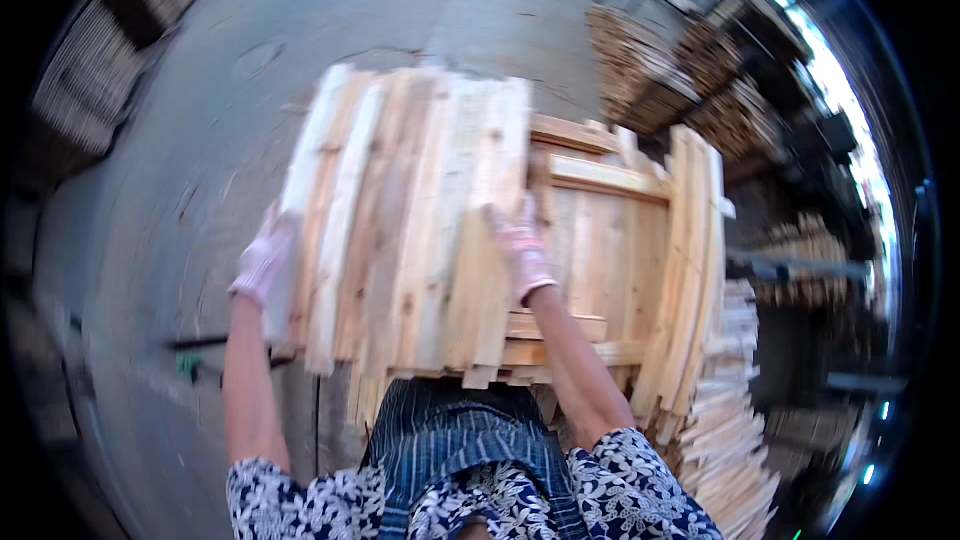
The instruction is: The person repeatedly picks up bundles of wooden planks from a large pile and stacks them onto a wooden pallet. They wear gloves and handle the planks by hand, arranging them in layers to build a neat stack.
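Note:
A row of pale wooden boards (410,210) lies side by side across the top of a stack in front of me. My left hand (268,255), in a pale pink knitted glove, presses against the outer left edge of the row. At its right edge my right hand (522,245), gloved alike, grips the last boards. The row sits between both hands; motion blurs the fingers, and their tips are partly hidden. Right of the row, crosswise wooden strips (610,180) and more lengthwise boards (685,260) show in the stack.
A tall pile of boards with uneven ends (725,420) stands at the lower right. Further timber stacks (640,65) stand at the far right, and others (85,75) at the far left. Grey concrete floor (400,0) spreads beyond. A dark bar (200,342) juts out near my left forearm.

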`<state>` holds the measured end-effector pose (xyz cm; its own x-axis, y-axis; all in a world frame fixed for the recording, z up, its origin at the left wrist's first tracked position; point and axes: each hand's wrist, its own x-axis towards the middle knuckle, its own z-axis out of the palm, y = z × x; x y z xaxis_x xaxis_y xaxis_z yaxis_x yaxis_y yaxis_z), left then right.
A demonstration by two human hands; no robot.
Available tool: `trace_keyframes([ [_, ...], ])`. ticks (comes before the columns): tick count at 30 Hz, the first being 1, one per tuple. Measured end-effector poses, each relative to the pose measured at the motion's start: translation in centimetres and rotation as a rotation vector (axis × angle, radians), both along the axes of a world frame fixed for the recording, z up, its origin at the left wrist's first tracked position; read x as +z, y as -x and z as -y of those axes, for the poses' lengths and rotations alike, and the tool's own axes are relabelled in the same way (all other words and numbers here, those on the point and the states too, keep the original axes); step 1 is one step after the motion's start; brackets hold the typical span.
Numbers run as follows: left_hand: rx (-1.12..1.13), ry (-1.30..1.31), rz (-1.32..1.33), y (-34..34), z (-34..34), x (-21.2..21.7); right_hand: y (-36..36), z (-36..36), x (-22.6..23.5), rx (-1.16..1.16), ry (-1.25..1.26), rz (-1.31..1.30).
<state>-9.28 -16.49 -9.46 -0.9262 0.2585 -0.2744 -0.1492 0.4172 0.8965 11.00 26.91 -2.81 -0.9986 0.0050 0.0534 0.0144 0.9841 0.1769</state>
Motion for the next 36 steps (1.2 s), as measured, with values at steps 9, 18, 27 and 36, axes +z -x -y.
trace_keyframes([
  [9,-0.107,0.726,-0.219,0.1,-6.0,7.2,0.2,0.9,4.4,-0.636,1.056,-0.009],
  [18,-0.630,0.044,-0.343,-19.1,-35.5,14.6,-30.5,-25.4,15.4,-0.512,0.694,-1.111],
  [27,-1.575,0.014,-0.239,-49.7,-78.7,23.5,-59.2,-37.0,-21.4,-1.831,1.231,-0.616],
  [36,-1.839,0.675,-0.637,-66.2,-103.7,1.3,-58.4,-40.6,-32.9,-2.081,1.714,-0.695],
])
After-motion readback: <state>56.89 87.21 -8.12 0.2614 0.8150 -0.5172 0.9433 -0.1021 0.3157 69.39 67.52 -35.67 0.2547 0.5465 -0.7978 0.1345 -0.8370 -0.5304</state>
